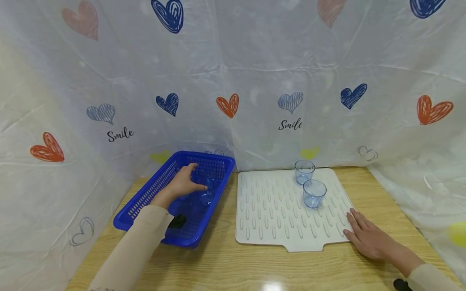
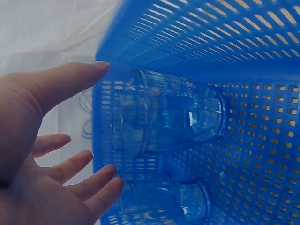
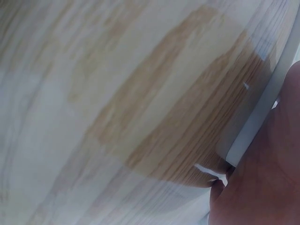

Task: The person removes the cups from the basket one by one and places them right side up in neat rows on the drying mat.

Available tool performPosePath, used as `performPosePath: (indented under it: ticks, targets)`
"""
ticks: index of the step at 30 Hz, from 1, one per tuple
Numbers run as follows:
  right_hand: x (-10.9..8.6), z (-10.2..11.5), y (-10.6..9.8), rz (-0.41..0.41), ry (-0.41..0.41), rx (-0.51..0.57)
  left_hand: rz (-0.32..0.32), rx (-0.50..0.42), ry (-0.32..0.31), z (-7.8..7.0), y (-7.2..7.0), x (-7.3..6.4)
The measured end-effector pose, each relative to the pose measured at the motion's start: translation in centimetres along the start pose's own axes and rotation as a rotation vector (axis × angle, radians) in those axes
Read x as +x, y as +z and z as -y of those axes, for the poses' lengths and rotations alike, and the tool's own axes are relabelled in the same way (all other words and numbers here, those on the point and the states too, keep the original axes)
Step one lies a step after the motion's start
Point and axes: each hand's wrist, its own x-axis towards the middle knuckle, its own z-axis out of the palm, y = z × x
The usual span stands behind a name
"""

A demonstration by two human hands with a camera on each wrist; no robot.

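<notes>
My left hand (image 1: 182, 182) reaches over the blue plastic basket (image 1: 123, 222), thumb and fingers spread apart and nothing between them. Inside the basket, clear blue-tinted glasses (image 2: 180, 115) lie near the hand; the left wrist view shows another glass (image 2: 180, 199) beside the first. On the right, my right hand (image 1: 369, 236) rests with extended fingers on the right edge of a white ribbed drying mat (image 1: 269, 218). Two glasses stand upright on that mat, one glass (image 1: 304, 173) at the back edge and the other glass (image 1: 314, 195) just in front of it.
The basket and mat sit side by side on a wood-grain table (image 1: 233, 266). A black object (image 1: 178, 221) shows in the basket near the left sleeve. Behind hangs a white curtain (image 1: 255, 48) printed with hearts, and it also runs along both sides.
</notes>
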Motion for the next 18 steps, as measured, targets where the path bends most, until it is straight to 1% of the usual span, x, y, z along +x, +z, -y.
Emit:
performPosePath:
  ticks: [1,4,7,18]
  targets:
    - [0.0,0.0,0.0,0.015,0.010,0.005,0.005,0.010,-0.003,0.1,0.1,0.1]
    - [0.1,0.4,-0.4,0.037,0.013,-0.024,0.013,0.025,-0.016,0.5,0.3,0.2]
    - [0.1,0.7,-0.9,0.078,0.034,-0.023,0.023,0.029,-0.025,0.7,0.5,0.3]
    - [0.1,0.9,-1.0,0.081,0.036,-0.010,0.077,0.017,-0.039,1.3,1.5,0.6]
